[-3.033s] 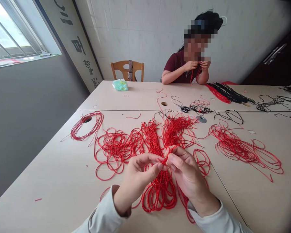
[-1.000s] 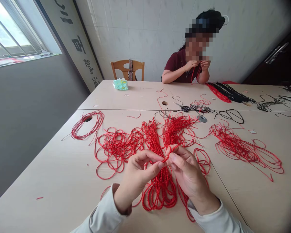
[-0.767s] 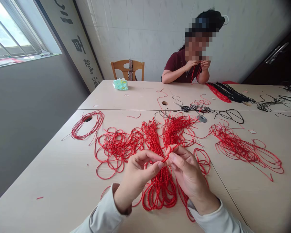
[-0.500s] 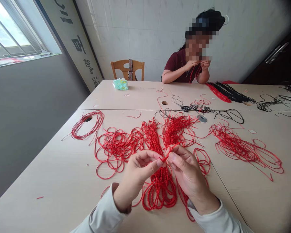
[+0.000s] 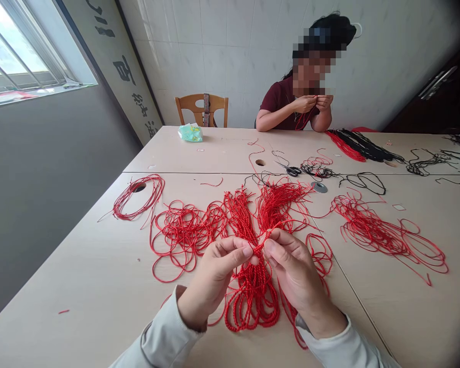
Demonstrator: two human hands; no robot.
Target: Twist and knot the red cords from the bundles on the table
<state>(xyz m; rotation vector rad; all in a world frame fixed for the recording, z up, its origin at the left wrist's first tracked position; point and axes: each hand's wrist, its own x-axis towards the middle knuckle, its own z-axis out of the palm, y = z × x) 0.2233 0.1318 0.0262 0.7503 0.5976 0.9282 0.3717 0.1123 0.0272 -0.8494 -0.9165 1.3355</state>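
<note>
A short stretch of red cord (image 5: 259, 249) runs between my two hands, held in front of me over the table. My left hand (image 5: 218, 273) pinches it between thumb and forefinger. Close beside it, my right hand (image 5: 297, 271) is closed on the same cord, thumb against forefinger, and a thin end sticks up past the fingers. Beneath them lies a bundle of red braided cords (image 5: 253, 306), looped at the near end and partly covered by my hands. A second red bundle (image 5: 281, 202) with frayed-looking ends sits just beyond my right hand.
Loose red cord (image 5: 186, 230) lies in tangles left of the bundles, with another red heap (image 5: 383, 235) at right. Scissors (image 5: 291, 170) and black cord (image 5: 364, 182) are farther back. Across the table sits a person (image 5: 283, 105) handling red cord, near a tissue pack (image 5: 190, 133).
My left fingers have shifted slightly left along the cord, so a bit more of it shows between my hands. The person opposite has brought their hands closer together.
</note>
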